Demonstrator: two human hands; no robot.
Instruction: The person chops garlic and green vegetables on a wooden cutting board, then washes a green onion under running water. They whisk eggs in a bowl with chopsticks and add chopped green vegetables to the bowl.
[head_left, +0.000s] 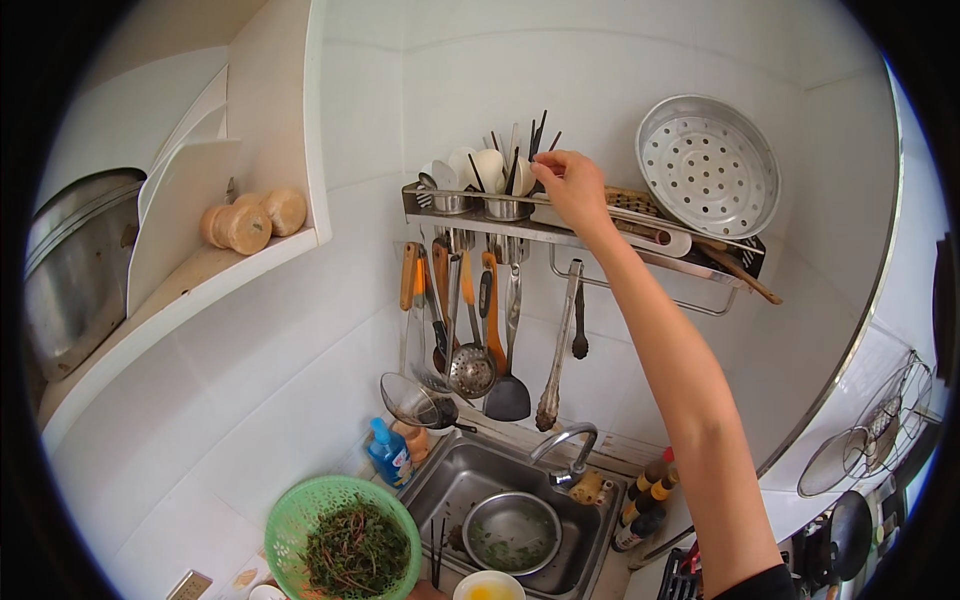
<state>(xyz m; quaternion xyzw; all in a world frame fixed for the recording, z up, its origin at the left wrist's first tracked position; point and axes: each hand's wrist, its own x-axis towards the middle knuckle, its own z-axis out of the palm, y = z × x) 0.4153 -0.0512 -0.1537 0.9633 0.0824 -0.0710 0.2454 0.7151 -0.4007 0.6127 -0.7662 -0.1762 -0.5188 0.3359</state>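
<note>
My right hand is raised to a metal wall rack, thumb and fingers bent close together beside dark chopsticks and white spoons standing in metal holders. Whether anything is pinched in the fingertips cannot be made out. Only a sliver of my left hand shows at the bottom edge. A pair of dark chopsticks rises upright from it. To its right is a white bowl with yellow egg-like content, cut off by the frame.
Leafy greens fill a green plastic basket. A metal basin of water and leaf bits sits in the sink, under the faucet. Utensils like a black spatula hang below the rack. A perforated steamer tray leans above; bottles stand right.
</note>
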